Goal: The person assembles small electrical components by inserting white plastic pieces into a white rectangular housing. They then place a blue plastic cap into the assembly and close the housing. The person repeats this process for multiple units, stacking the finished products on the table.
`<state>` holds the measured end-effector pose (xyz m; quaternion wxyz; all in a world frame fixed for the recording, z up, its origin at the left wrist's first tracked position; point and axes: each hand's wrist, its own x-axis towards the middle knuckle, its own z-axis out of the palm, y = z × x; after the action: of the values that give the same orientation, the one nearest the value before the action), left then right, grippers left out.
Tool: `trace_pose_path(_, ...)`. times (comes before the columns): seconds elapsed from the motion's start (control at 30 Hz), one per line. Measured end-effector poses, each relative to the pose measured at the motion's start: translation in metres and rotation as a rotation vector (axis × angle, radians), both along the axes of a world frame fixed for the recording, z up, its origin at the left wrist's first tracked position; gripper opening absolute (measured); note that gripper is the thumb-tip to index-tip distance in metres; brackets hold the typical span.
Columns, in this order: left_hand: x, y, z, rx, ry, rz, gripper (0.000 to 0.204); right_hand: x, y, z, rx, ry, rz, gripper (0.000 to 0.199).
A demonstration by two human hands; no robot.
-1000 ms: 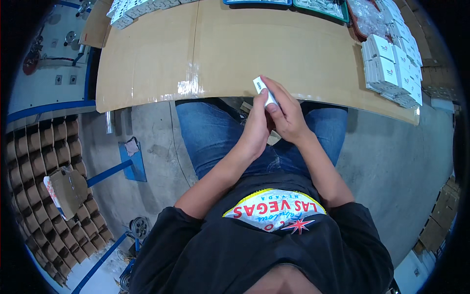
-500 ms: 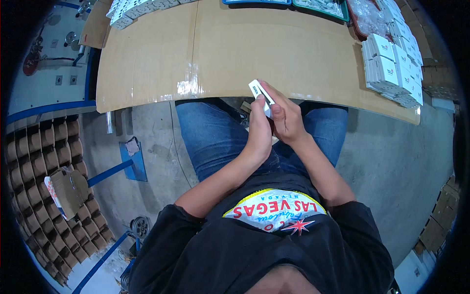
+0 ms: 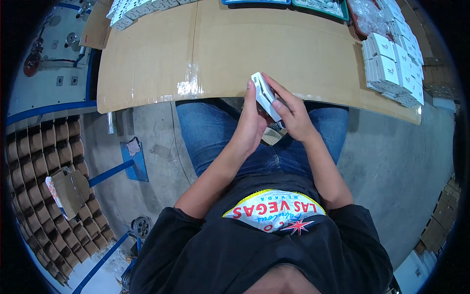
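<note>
Near the table's front edge, above my lap, a small, narrow white box (image 3: 266,102) is held tilted between my two hands. A dark gap or seam runs along its length. My left hand (image 3: 250,122) is closed on the box's left side, its thumb up along the edge near the far end. From the right, my right hand (image 3: 296,117) grips it with the thumb over the near part and the fingers along the far side. Something dark shows at the box's near end, too small to make out. The fingers partly hide the box's underside.
A cardboard-covered table (image 3: 235,54) lies ahead. White boxes (image 3: 394,68) are stacked at its right, and more white pieces (image 3: 139,9) sit far left. Blue (image 3: 257,4) and green trays (image 3: 320,9) stand at the far edge, beside clear plastic bags (image 3: 366,17).
The white box has turned, showing more of its long side and the dark gap. My hands have moved slightly apart; the left thumb has shifted up toward the far end.
</note>
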<state>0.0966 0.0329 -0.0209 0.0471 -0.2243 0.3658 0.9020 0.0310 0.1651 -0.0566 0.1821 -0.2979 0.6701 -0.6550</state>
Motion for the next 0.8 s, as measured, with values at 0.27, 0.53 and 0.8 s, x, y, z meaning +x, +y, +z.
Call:
trace_pose_path(0.27,0.005,-0.020,-0.021,-0.244,-0.066,-0.157,0.076,-0.004,0.000,0.007,0.040,0.167,-0.064,0.072)
trace_pose_path(0.53,0.006,-0.004,0.002,-0.198,-0.177,-0.063,0.078,0.000,0.001,0.014,0.138,0.405,0.025,0.084)
trace_pose_path(0.8,0.008,0.009,-0.007,-0.084,-0.083,-0.036,0.068,0.001,-0.012,-0.008,0.038,0.577,-0.104,0.080)
